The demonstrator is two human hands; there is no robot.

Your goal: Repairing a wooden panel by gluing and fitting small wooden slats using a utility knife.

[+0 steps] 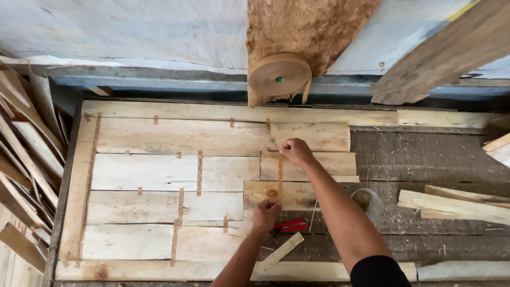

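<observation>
Centrally, brown paper tape strip point(280, 175), thin, limp, tear-prone, likely best gripped at its ends: right hand point(296, 151) pinches top end, left hand point(266, 210) presses bottom end onto light, brittle veneer sheets point(175, 175).

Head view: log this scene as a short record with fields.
Surface: veneer sheets pieced together on a worktable
Left hand: presses lower end of a brown tape strip
Right hand: holds the strip's upper end
Tape roll: mounted above the sheets
Red-handled pliers: beside left hand
Small cup: right of forearm
</observation>
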